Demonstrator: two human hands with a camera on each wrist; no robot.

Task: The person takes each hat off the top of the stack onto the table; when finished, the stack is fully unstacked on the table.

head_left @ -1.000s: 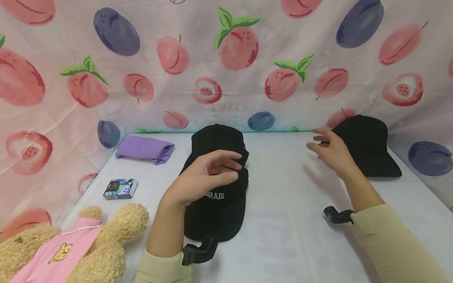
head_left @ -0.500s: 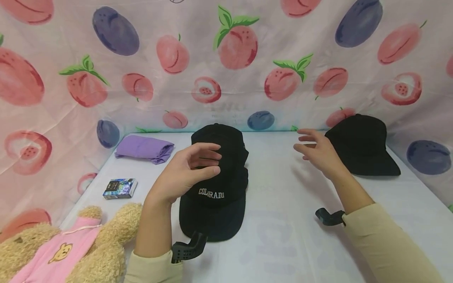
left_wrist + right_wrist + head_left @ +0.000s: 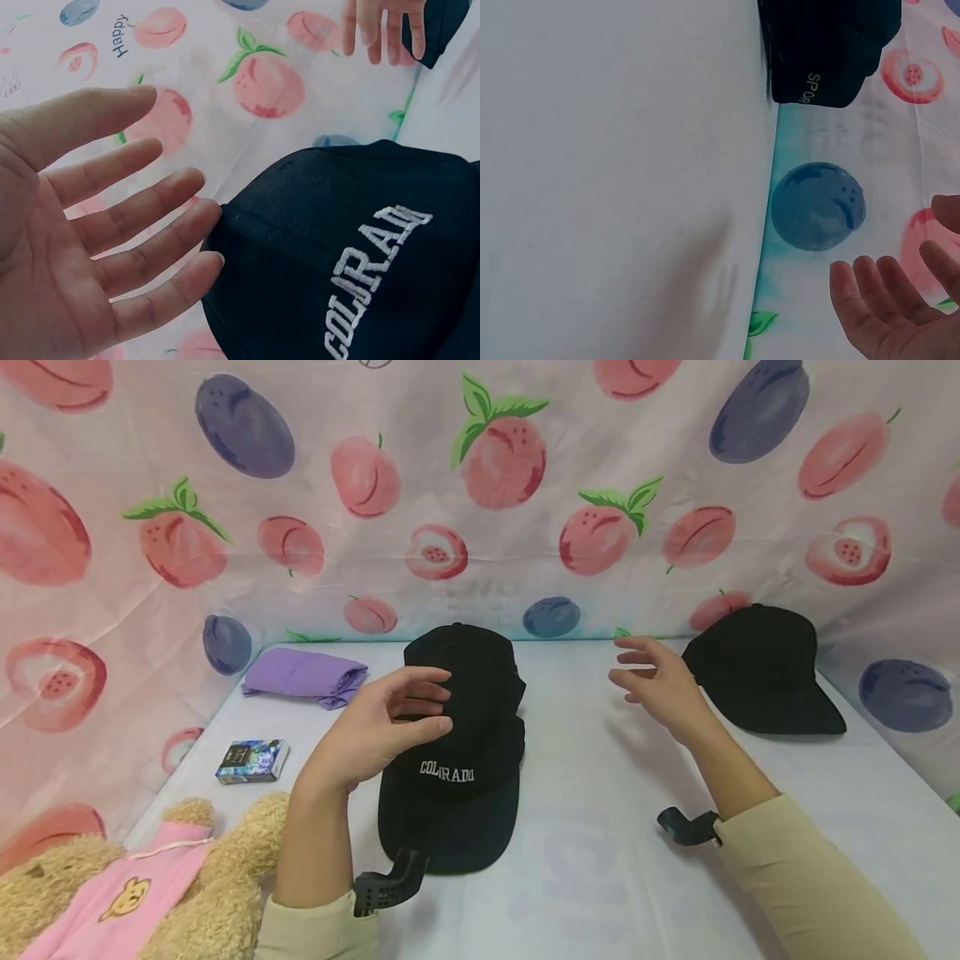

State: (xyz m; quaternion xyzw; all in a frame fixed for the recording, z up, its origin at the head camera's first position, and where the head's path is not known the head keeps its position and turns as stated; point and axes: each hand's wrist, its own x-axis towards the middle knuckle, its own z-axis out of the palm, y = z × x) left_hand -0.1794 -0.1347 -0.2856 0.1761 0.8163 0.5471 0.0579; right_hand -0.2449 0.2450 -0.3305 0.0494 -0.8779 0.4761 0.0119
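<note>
Two black baseball caps lie in the middle of the table, one in front of the other. White letters mark the front cap (image 3: 450, 827), whose brim points toward me; the back cap (image 3: 457, 647) overlaps it. My left hand (image 3: 367, 735) hovers over their left side, fingers loosely spread and holding nothing. In the left wrist view, its fingertips appear beside the lettered crown. Left of a third black cap (image 3: 765, 668), at the back right, my right hand (image 3: 663, 689) hangs above the white cloth, fingers relaxed, nothing in it. Its palm and fingertips show in the right wrist view.
A folded purple cloth (image 3: 300, 675) lies at the back left, with a small patterned box (image 3: 251, 762) nearer me. A teddy bear in a pink top (image 3: 153, 881) fills the front left corner. Fruit-print fabric (image 3: 495, 568) walls the back and sides.
Both hands have drifted left. The left one uncovers more of the front cap's lettering, and the right one is farther from the third cap. The caps stay where they were.
</note>
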